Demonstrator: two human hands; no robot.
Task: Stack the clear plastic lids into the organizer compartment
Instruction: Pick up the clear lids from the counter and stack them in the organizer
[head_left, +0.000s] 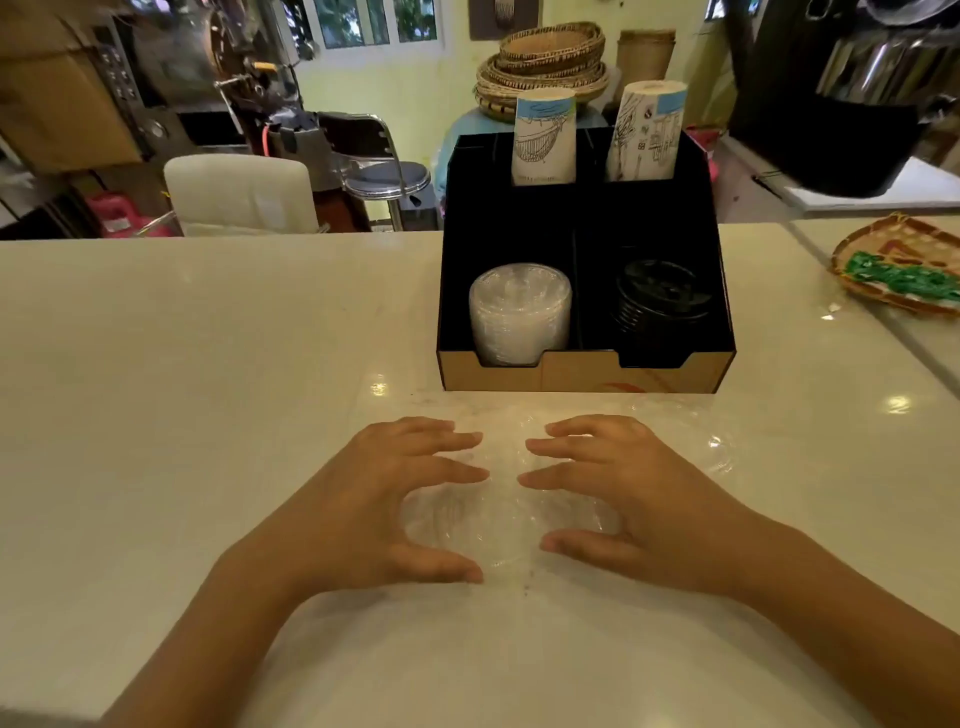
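Note:
A black organizer (582, 371) with a tan front wall stands on the pale counter. Its front left compartment holds a stack of clear plastic lids (519, 312). On the counter in front of it lies a clear plastic bag with more clear lids (506, 519), blurred and hard to make out. My left hand (363, 509) and my right hand (628, 499) curve around this clear pile from either side, fingers spread and fingertips nearly meeting over it. Whether the fingers press on the pile I cannot tell.
Black lids (660, 301) fill the front right compartment. Two stacks of paper cups (545, 137) stand in the rear compartments. A woven tray (898, 265) lies at the right. A dark machine (852, 104) overhangs the far right. The counter's far edge runs behind the organizer.

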